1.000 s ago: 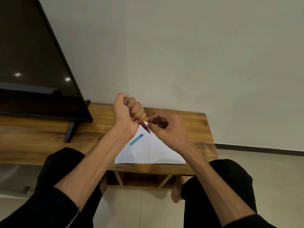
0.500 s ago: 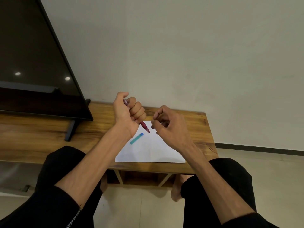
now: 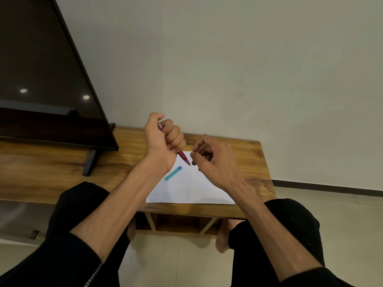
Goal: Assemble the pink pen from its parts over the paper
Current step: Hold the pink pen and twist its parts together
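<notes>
One dark television [image 3: 47, 79] is standing on the left of one long wooden tabletop [image 3: 62, 162], its leg planted on the wood. One white sheet of paper [image 3: 190, 189] is lying flat near the front edge of the tabletop, just right of the middle. The person is sitting before it with two knees in black cloth and two bare forearms reaching forward over the sheet.

The left hand [image 3: 163, 141] is curling into a tight fist around one pink pen [image 3: 183, 157], all the fingers wrapped over the barrel and the thumb pressing on top. The pen is hanging above the far part of the paper, not touching it. Its long axis is slanting: the upper end is peeking out by the thumb, up and to the left, and the pointed tip is aiming down and to the right, toward the other hand.

The right hand [image 3: 213, 160] is hovering just beside the pen tip, half curled, with thumb and forefinger drawn close together. Whether they are pinching some small part I cannot tell.

One short teal piece [image 3: 173, 173] is lying on the paper by the left wrist, slanting from lower left to upper right.
</notes>
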